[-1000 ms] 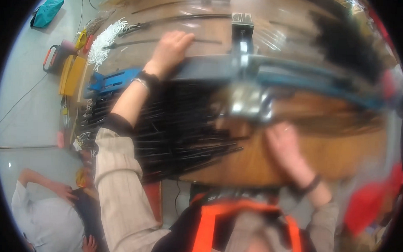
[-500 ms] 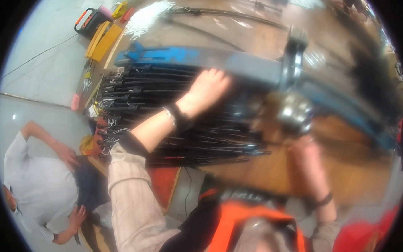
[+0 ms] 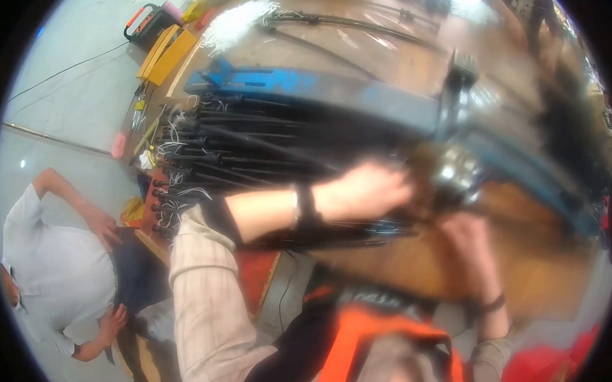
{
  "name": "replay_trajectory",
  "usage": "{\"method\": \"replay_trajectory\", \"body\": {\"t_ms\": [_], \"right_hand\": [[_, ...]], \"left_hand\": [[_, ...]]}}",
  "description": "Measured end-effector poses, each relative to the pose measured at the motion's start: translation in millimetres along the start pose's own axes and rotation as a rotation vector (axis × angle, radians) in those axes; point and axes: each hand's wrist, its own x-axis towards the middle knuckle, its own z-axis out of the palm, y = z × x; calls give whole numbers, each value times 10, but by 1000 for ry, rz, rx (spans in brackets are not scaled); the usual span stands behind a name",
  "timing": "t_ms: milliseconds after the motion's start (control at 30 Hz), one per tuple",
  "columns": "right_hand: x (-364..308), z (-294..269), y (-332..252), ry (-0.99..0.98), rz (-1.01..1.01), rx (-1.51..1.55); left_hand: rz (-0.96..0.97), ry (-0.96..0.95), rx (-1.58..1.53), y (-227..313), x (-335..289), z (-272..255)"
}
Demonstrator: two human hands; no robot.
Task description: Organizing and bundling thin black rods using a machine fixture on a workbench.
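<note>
My left hand (image 3: 370, 191) reaches across a dense row of long, thin black rods or cables (image 3: 253, 145), which have white string or wire loops at their left ends. Its fingers are smeared by motion, near a shiny metal fitting (image 3: 457, 171) with rounded parts. Just below that fitting is my right hand (image 3: 467, 238), also blurred; whether it grips anything is not clear. The fitting sits against a long blue-and-grey metal beam (image 3: 383, 103), by an upright dark metal bracket (image 3: 455, 95).
The wooden table (image 3: 411, 269) shows at front. More black rods (image 3: 352, 24) and a white bundle (image 3: 238, 23) lie on the far side. To the left are a yellow box (image 3: 166, 53), a black-and-orange case (image 3: 147, 24) and another person in a light shirt (image 3: 67, 263).
My left hand has moved right and nearer to me, from the beam's edge to beside the metal fitting. My right hand stays just below the fitting.
</note>
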Motion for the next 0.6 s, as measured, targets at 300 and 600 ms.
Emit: {"method": "replay_trajectory", "body": {"t_ms": [300, 600], "right_hand": [[-315, 139, 136, 189, 3, 318], [-303, -216, 478, 641, -578, -195]], "left_hand": [[-40, -118, -188, 432, 234, -124], [212, -71, 185, 712, 754, -369]]}}
